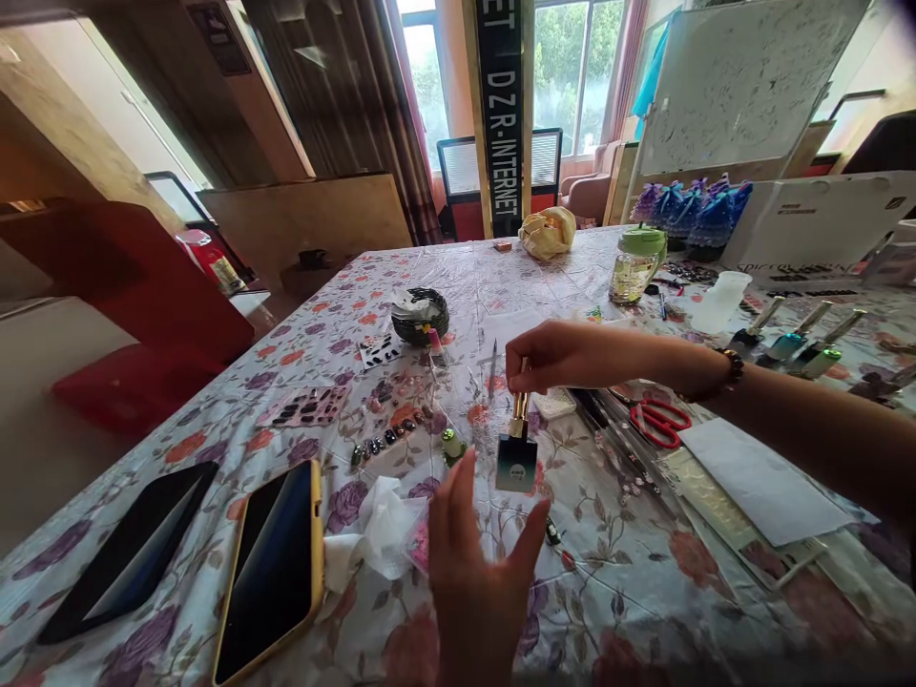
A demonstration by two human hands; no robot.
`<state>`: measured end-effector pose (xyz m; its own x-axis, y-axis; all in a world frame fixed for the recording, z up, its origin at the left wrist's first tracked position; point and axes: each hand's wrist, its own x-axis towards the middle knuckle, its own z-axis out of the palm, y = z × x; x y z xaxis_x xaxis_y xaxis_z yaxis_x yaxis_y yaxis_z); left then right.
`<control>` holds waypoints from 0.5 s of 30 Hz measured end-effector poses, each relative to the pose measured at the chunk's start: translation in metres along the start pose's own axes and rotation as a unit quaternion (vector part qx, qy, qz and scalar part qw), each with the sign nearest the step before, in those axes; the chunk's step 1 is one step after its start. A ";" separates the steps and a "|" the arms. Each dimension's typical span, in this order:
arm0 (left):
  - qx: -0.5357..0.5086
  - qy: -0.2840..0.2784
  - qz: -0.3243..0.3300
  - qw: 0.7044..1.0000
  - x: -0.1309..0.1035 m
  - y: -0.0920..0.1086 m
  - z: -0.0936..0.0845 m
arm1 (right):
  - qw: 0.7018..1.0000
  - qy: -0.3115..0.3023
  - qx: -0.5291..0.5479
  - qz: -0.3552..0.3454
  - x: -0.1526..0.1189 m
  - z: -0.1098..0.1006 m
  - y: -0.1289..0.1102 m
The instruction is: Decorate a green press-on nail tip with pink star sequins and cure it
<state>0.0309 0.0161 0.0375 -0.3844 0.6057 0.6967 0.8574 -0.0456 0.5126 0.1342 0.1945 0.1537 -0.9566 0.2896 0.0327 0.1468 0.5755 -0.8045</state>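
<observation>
My right hand [548, 358] reaches in from the right and grips the gold cap of a nail polish bottle [516, 460]. The bottle is square, dark on top and paler teal below, with a round label, and it hangs upright beneath the fingers. My left hand [487, 563] is just below and nearer to me, thumb and fingers spread around a gap, holding nothing. A small green bottle [452, 447] stands left of the polish bottle. Painted nail tips [390, 437] lie in a row further left. A small painted piece [552, 530] is beside my left thumb.
Two phones [270, 572] [133, 553] lie at the near left beside crumpled tissue [386, 525]. Red scissors [659, 422] and white paper [762, 480] are under my right arm. A woven basket [420, 317], lidded jar [636, 265] and more bottles [787, 345] stand farther back.
</observation>
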 end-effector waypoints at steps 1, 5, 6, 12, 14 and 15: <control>-0.001 -0.018 -0.011 1.000 0.003 0.002 0.002 | 1.000 0.011 0.022 0.000 0.003 0.006 0.001; 0.011 -0.048 -0.072 0.996 0.001 0.000 0.007 | 0.969 0.135 0.207 0.017 0.015 0.043 0.006; 0.016 -0.060 -0.093 0.994 -0.002 -0.001 0.008 | 0.944 0.158 0.288 0.030 0.018 0.054 0.006; 0.037 -0.147 -0.218 0.964 -0.006 -0.001 0.004 | 0.808 0.248 0.529 0.070 0.041 0.110 -0.001; 0.025 -0.162 -0.259 0.952 -0.005 0.002 -0.003 | 0.796 0.255 0.545 0.063 0.047 0.120 -0.007; 0.009 -0.158 -0.270 0.950 -0.004 0.003 -0.007 | 0.792 0.249 0.554 0.055 0.049 0.124 -0.011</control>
<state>0.0324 0.0083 0.0399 -0.6497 0.7458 0.1473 0.5711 0.3510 0.7421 0.0550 0.1077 0.0906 -0.6947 0.7164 -0.0654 -0.3538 -0.4193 -0.8361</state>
